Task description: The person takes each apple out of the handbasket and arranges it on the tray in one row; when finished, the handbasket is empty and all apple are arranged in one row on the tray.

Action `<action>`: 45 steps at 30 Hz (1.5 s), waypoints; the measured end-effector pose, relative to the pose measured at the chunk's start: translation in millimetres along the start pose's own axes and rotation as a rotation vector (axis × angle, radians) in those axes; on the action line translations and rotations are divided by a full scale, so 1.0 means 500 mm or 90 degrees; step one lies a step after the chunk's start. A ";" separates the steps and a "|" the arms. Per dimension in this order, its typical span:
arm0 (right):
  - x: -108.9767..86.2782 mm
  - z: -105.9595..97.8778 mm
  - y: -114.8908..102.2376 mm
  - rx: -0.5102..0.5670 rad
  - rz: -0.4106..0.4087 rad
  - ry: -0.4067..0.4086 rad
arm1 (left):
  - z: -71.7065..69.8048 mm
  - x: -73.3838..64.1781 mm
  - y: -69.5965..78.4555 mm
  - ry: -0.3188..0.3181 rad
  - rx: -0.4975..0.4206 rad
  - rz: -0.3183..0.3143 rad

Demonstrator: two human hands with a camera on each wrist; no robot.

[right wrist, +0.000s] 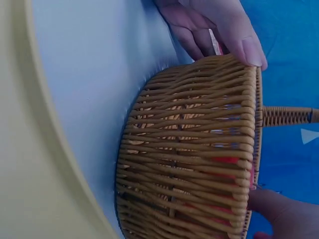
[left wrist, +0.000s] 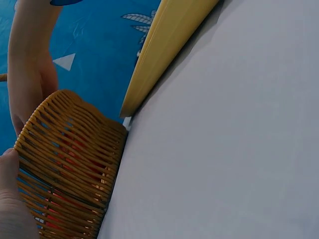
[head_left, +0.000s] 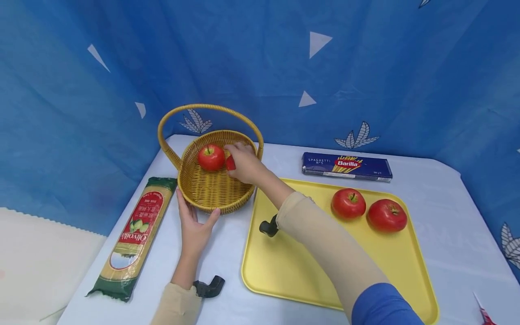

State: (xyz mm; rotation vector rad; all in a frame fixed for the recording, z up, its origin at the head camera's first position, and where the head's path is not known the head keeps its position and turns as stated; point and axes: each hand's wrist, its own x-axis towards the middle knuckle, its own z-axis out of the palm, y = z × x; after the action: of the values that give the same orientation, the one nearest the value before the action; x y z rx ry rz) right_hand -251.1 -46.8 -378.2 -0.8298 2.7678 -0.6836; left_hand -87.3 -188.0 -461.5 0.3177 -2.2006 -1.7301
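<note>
A round wicker basket (head_left: 211, 187) with a tall arched handle stands at the back left of the table. My left hand (head_left: 195, 228) holds its near left side from outside, the thumb at the rim and the fingers spread along the wall. Inside the basket, one red apple (head_left: 211, 157) lies stem up. My right hand (head_left: 245, 166) reaches over the right rim and grips a second red apple (head_left: 231, 163), mostly hidden by the fingers. In the right wrist view, red shows through the weave of the basket (right wrist: 189, 144).
A yellow tray (head_left: 284, 271) lies right of the basket, with two red apples (head_left: 348, 204) at its far right. Behind it is a blue spaghetti box (head_left: 347, 166). A pasta packet (head_left: 134, 237) lies at left. A red-handled tool (head_left: 485, 313) is partly visible at lower right.
</note>
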 end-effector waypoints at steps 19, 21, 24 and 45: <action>0.009 0.025 -0.028 -0.197 0.114 -0.041 | -0.002 0.000 0.000 -0.001 -0.001 0.010; 0.007 0.026 -0.027 -0.187 0.112 -0.043 | -0.002 0.001 -0.001 -0.002 -0.002 0.016; 0.004 0.030 -0.025 -0.174 0.108 -0.048 | -0.002 0.001 -0.002 -0.003 -0.004 0.020; -0.100 -0.022 -0.035 -0.072 -0.056 0.072 | -0.001 -0.002 -0.003 -0.005 -0.007 0.021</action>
State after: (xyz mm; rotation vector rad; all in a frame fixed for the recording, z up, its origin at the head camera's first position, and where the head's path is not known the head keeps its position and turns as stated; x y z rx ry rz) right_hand -204.4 -27.7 -358.7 -0.9699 2.9091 -0.6110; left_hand -86.2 -188.5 -463.2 0.2717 -2.1879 -1.7289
